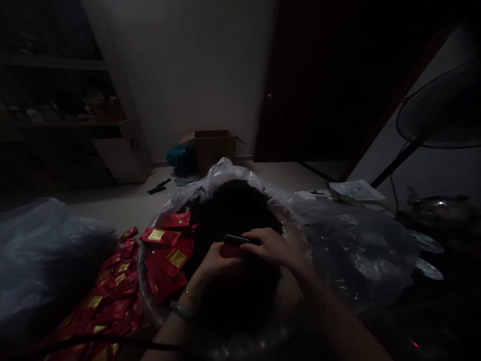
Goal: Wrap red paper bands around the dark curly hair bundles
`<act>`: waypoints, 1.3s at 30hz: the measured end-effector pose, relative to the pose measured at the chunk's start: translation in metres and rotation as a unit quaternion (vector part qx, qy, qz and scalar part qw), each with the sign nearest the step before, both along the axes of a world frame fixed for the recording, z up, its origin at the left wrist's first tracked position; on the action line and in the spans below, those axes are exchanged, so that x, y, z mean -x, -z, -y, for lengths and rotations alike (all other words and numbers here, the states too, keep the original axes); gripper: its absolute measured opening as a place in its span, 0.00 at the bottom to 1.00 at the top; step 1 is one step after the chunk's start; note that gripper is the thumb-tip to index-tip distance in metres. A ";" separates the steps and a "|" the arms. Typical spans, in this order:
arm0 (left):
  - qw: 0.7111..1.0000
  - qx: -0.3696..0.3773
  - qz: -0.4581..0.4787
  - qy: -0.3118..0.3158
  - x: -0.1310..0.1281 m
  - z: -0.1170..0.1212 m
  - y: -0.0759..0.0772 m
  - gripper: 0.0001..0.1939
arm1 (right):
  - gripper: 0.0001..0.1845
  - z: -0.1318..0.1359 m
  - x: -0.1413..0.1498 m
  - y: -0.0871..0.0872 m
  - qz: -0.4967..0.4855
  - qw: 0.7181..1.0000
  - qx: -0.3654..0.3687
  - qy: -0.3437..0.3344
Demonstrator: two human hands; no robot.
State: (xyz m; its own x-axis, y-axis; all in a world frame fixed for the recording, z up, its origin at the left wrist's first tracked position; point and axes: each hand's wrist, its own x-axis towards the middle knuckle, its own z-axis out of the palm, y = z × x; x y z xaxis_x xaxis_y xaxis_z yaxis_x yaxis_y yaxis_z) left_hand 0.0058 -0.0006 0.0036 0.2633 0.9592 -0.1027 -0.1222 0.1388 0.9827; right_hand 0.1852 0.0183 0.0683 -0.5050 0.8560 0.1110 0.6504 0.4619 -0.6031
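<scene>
My left hand (216,260) is closed on a small red packet (231,250), much of it in shadow. My right hand (270,245) grips a short black bar-shaped tool (235,239) lying across the top of that packet; its exact kind is too dark to make out. Both hands are above a large heap of black loose material (236,205) in a clear plastic liner (225,170). Red packets with gold labels (176,258) rest inside the liner, left of my left hand.
More red packets (112,288) are piled at the lower left, beside a bulky plastic bag (48,250). Clear plastic sheeting (356,245) spreads to the right. An open cardboard box (216,148) stands by the wall, and a fan (439,110) is at the right.
</scene>
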 end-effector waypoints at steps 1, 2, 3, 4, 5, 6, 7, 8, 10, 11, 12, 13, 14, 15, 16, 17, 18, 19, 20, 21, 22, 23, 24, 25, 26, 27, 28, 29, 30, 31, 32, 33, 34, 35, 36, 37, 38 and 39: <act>1.000 -0.002 -0.005 0.003 0.000 0.000 0.001 0.15 | 0.13 0.000 0.000 0.000 0.001 1.000 -0.001 -0.003; 1.000 -0.003 -0.008 0.006 0.000 0.000 0.001 0.15 | 0.13 0.000 0.000 0.000 0.003 1.000 -0.003 -0.005; 1.000 -0.003 -0.007 0.007 0.000 0.000 0.001 0.15 | 0.12 0.000 0.001 0.000 0.007 1.000 -0.007 -0.005; 1.000 -0.004 -0.004 0.009 0.000 0.000 0.001 0.15 | 0.12 0.000 0.001 0.000 0.012 1.000 -0.011 -0.004; 1.000 -0.002 0.000 0.010 0.000 0.000 0.001 0.15 | 0.12 0.000 0.002 -0.001 0.018 1.000 -0.015 -0.004; 1.000 0.000 0.003 0.010 0.000 0.000 0.001 0.14 | 0.11 0.000 0.003 -0.001 0.022 1.000 -0.018 -0.005; 1.000 0.003 0.004 0.008 -0.001 0.000 0.001 0.14 | 0.11 0.000 0.003 -0.001 0.024 1.000 -0.019 -0.006; 1.000 0.005 0.004 0.005 0.000 0.000 0.001 0.13 | 0.11 0.000 0.003 -0.001 0.023 1.000 -0.018 -0.005; 1.000 0.008 0.004 0.003 0.000 0.000 0.002 0.13 | 0.13 0.000 0.002 0.000 0.012 1.000 -0.007 0.003; 1.000 0.010 0.007 0.006 -0.001 0.001 0.002 0.14 | 0.14 -0.001 0.001 0.000 0.007 1.000 0.000 0.008; 1.000 0.014 0.010 0.013 -0.001 0.001 0.002 0.15 | 0.17 -0.001 0.000 0.000 0.005 1.000 0.007 0.009; 1.000 0.019 0.013 0.020 -0.001 0.002 0.002 0.17 | 0.19 -0.002 -0.002 0.001 0.006 1.000 0.012 0.007; 0.999 0.023 0.013 0.024 -0.002 0.002 0.002 0.18 | 0.21 -0.002 -0.003 0.001 0.009 1.000 0.015 0.003; 0.999 0.028 0.011 0.026 -0.002 0.003 0.001 0.19 | 0.22 -0.002 -0.004 0.001 0.011 1.000 0.017 -0.003; 0.999 0.032 0.007 0.025 -0.003 0.004 0.001 0.18 | 0.22 -0.002 -0.005 0.001 0.011 1.000 0.019 -0.010; 0.999 0.033 0.004 0.024 -0.003 0.004 0.002 0.17 | 0.21 -0.002 -0.005 0.001 0.008 1.000 0.021 -0.014; 0.999 0.031 0.005 0.025 -0.003 0.004 0.002 0.17 | 0.20 -0.002 -0.004 0.001 0.002 1.000 0.024 -0.017; 0.999 0.029 0.011 0.032 -0.003 0.004 0.003 0.16 | 0.19 -0.002 -0.003 0.002 -0.002 1.000 0.024 -0.019; 0.999 0.027 0.018 0.040 -0.003 0.003 0.003 0.16 | 0.17 -0.001 -0.002 0.002 -0.003 0.999 0.022 -0.023; 0.998 0.024 0.027 0.047 -0.002 0.002 0.004 0.16 | 0.16 -0.001 -0.001 0.003 -0.002 0.999 0.016 -0.027; 0.998 0.022 0.034 0.052 -0.002 0.001 0.004 0.16 | 0.15 -0.001 0.001 0.003 0.001 1.000 0.008 -0.029; 0.998 0.020 0.036 0.054 -0.001 0.001 0.005 0.16 | 0.14 -0.001 0.002 0.004 0.006 1.000 -0.002 -0.029; 0.998 0.019 0.032 0.052 -0.001 0.000 0.005 0.15 | 0.14 -0.001 0.003 0.005 0.011 0.999 -0.012 -0.028; 0.999 0.018 0.025 0.045 0.000 -0.001 0.006 0.15 | 0.13 -0.001 0.004 0.006 0.015 0.999 -0.022 -0.024; 0.999 0.016 0.014 0.038 0.001 -0.001 0.006 0.15 | 0.13 -0.001 0.004 0.006 0.019 0.999 -0.029 -0.021; 0.999 0.014 0.005 0.032 0.001 -0.002 0.006 0.15 | 0.13 -0.001 0.005 0.007 0.023 0.999 -0.036 -0.018; 1.000 0.012 -0.002 0.028 0.002 -0.002 0.006 0.15 | 0.12 -0.002 0.006 0.008 0.025 0.999 -0.041 -0.016; 1.000 0.012 -0.004 0.025 0.003 -0.002 0.006 0.16 | 0.12 -0.002 0.006 0.009 0.027 0.999 -0.044 -0.015; 1.000 0.014 -0.003 0.027 0.004 -0.003 0.006 0.18 | 0.12 -0.003 0.006 0.010 0.027 0.999 -0.045 -0.013; 0.999 0.017 0.000 0.028 0.005 -0.003 0.006 0.19 | 0.12 -0.003 0.006 0.010 0.026 0.999 -0.045 -0.012; 0.999 0.022 0.005 0.028 0.006 -0.003 0.007 0.21 | 0.12 -0.004 0.007 0.011 0.023 0.999 -0.044 -0.011; 0.999 0.027 0.012 0.023 0.006 -0.004 0.007 0.22 | 0.12 -0.005 0.006 0.012 0.020 0.999 -0.043 -0.009; 0.999 0.033 0.020 0.016 0.007 -0.004 0.007 0.24 | 0.12 -0.006 0.006 0.013 0.016 0.999 -0.041 -0.009; 0.999 0.038 0.033 0.011 0.007 -0.005 0.007 0.26 | 0.13 -0.006 0.006 0.014 0.012 0.999 -0.039 -0.009; 0.998 0.046 0.052 0.007 0.007 -0.005 0.007 0.28 | 0.13 -0.007 0.006 0.015 0.008 0.999 -0.036 -0.010; 0.995 0.058 0.075 0.005 0.006 -0.006 0.007 0.30 | 0.13 -0.007 0.006 0.015 0.006 0.999 -0.033 -0.011; 0.992 0.077 0.100 0.006 0.006 -0.006 0.006 0.32 | 0.13 -0.008 0.006 0.016 0.004 0.999 -0.030 -0.011; 0.987 0.098 0.123 0.009 0.005 -0.006 0.004 0.34 | 0.13 -0.008 0.006 0.017 0.003 1.000 -0.027 -0.011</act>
State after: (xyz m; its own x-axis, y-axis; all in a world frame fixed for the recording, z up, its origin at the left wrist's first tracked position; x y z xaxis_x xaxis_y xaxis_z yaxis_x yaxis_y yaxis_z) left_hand 0.0005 0.0054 -0.0009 0.3208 0.9219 -0.2173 -0.3502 0.3286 0.8772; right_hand 0.1796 0.0264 0.0517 -0.5239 0.8379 0.1532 0.6437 0.5073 -0.5730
